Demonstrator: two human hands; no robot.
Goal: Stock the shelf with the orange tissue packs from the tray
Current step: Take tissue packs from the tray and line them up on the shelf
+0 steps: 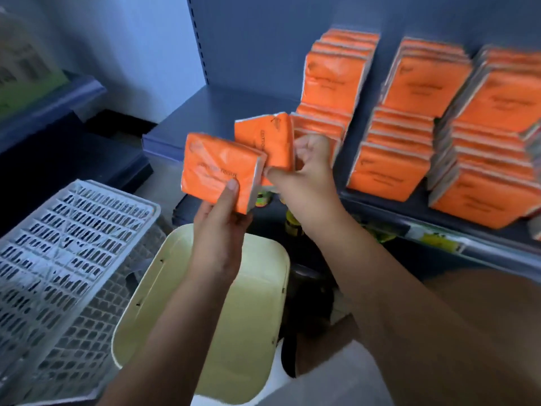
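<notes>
Above the pale yellow plastic tray (234,317): left hand (218,230) grips one flat orange tissue pack (218,171), right hand (310,165) has its grip pinching a second orange pack (263,139).

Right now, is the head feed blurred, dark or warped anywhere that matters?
Head view: motion blur smears the stacked orange tissue packs on the dark blue shelf, print unreadable; the orange pack in the left hand is sharper, lettering partly legible; wide-angle warp tilts the shelf; left background dark.

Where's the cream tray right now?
Head view, bottom centre: the cream tray sits just right of the white slatted crate, in front of and below the blue shelf holding the orange packs.
</notes>
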